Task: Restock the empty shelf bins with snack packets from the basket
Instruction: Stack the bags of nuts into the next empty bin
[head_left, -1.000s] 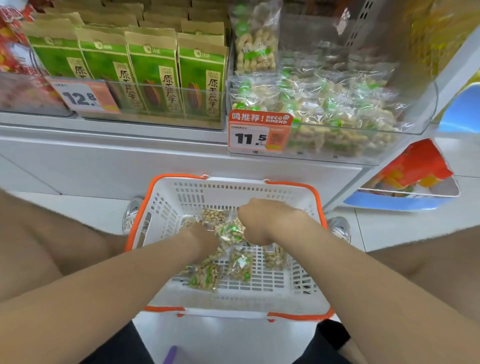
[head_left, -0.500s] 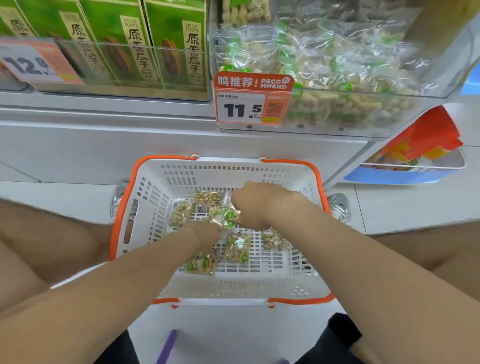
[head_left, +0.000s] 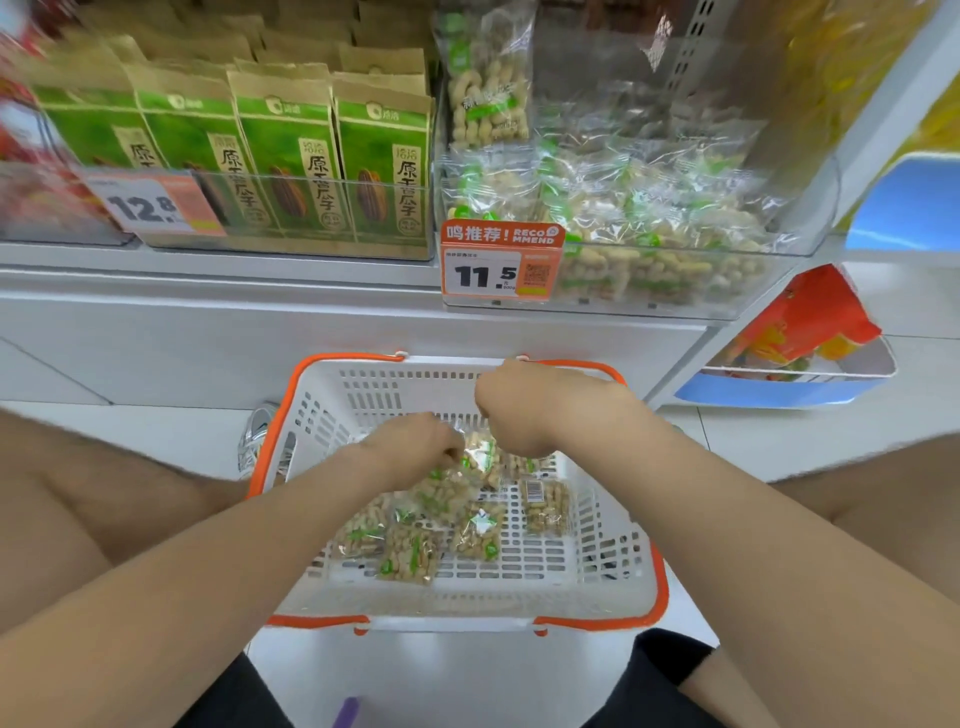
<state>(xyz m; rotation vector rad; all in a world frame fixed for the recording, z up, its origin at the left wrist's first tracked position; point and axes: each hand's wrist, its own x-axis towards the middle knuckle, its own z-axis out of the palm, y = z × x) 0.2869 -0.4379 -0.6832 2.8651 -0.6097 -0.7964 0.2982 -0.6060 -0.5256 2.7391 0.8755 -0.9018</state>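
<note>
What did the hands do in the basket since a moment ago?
The right hand lifted toward the far rim of the basket, drawing up the bunch of peanut packets it seems to grip together with the left hand, which slid slightly farther in. The loose packets on the basket floor and the shelf bin of peanuts stayed put.

White basket (head_left: 613, 561) w/ orange rim, upright, below the clear shelf bin (head_left: 810, 218). Clear peanut packets (head_left: 415, 558) w/ green labels lie loose in basket, flat & overlapping. Bin approx half full of same packets.
</note>
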